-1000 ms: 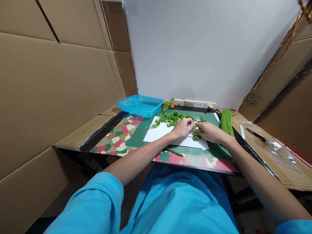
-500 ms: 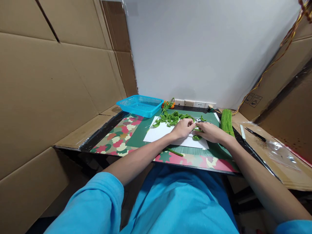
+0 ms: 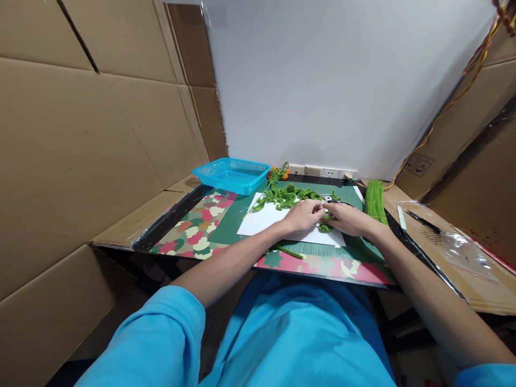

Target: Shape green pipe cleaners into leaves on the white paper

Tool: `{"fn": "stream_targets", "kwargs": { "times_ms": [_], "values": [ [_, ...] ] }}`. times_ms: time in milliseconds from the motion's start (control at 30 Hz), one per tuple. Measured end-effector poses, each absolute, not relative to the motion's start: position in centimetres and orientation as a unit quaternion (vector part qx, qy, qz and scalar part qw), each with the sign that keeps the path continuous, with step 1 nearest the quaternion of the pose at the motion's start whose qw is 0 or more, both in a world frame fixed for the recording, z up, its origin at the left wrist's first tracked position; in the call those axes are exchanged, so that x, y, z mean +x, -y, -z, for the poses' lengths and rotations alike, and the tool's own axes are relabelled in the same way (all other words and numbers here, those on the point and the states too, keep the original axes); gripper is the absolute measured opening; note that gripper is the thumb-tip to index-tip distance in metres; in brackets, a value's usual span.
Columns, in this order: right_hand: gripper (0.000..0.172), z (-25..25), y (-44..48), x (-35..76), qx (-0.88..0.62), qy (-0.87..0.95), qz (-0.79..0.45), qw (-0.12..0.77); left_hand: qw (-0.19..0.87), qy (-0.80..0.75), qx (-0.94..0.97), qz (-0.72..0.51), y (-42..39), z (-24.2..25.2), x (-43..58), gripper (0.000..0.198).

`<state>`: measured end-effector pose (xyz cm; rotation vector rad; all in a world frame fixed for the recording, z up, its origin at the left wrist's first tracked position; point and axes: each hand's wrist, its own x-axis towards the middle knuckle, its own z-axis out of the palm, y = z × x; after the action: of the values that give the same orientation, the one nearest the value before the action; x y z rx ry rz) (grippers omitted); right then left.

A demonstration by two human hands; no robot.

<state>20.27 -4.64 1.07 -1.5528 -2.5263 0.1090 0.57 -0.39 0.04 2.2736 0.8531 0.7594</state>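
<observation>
Over a sheet of white paper [image 3: 262,217], my left hand [image 3: 303,217] and my right hand [image 3: 347,218] meet with fingertips pinched together. Between them shows a bit of green pipe cleaner [image 3: 328,215], mostly covered by the fingers. Just below my right fingers lies a curled green piece [image 3: 325,228]. Behind my left hand is a heap of leaf-like green pipe-cleaner loops [image 3: 288,194]. Dark-handled scissors [image 3: 329,199] lie partly hidden beyond my right hand. One loose green stem [image 3: 290,251] rests near the front edge, by my left forearm.
A blue plastic basket [image 3: 234,174] stands at the back left, beside orange flowers [image 3: 279,173]. To the right lie a thick bundle of green pipe cleaners [image 3: 375,201], a white stick [image 3: 401,219], black tweezers [image 3: 423,221] and a clear plastic bag [image 3: 467,257]. Cardboard walls flank the table.
My left fingers have shifted slightly, tipping lower and closer to my right fingertips. The right hand stays nearly in place, and the things on the table have not moved.
</observation>
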Motion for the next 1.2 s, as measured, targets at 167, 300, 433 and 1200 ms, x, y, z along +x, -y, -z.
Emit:
{"fn": "stream_targets", "kwargs": {
  "times_ms": [167,300,433,1200],
  "values": [
    [0.015,-1.08,4.63,20.36,-0.521,0.848,-0.041,0.088,0.304,-0.315,0.852,-0.286,0.16,0.11,0.62,0.025],
    [0.021,-0.73,4.36,20.55,-0.523,0.847,-0.037,0.087,0.323,-0.314,0.844,-0.292,-0.14,0.32,0.74,0.027],
    [0.023,-0.50,4.21,20.54,-0.527,0.845,-0.033,0.084,0.333,-0.321,0.834,-0.301,-0.11,0.31,0.80,0.027],
    [0.019,-0.91,4.49,20.43,-0.526,0.846,-0.035,0.082,0.394,-0.329,0.799,-0.313,0.32,0.31,0.97,0.028]
  ]
}}
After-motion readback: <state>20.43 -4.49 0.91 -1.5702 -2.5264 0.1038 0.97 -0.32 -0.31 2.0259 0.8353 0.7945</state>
